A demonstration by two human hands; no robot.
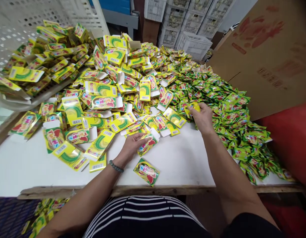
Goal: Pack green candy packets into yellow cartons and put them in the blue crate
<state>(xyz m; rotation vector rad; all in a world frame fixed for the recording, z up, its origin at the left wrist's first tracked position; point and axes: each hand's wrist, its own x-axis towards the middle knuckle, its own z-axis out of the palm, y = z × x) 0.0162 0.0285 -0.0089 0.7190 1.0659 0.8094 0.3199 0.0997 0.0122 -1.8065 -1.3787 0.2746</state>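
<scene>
I log the left hand [132, 148] and right hand [201, 117] apart above the white worktop [182, 162]. Right hand pinches a yellow sachet [193, 109] at the edge of the sachet heap [224, 125], which spreads ahead and to its right. Left hand lies open on a flattened printed carton [148, 144], with the carton pile [103, 92] ahead. Sachets and cartons look kept separate, each within one hand's reach, though that is my reading

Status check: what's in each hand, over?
Left hand resting on a flattened yellow-green carton. Right hand holding a small yellow packet. Heap of green sachets beside right hand.
</scene>
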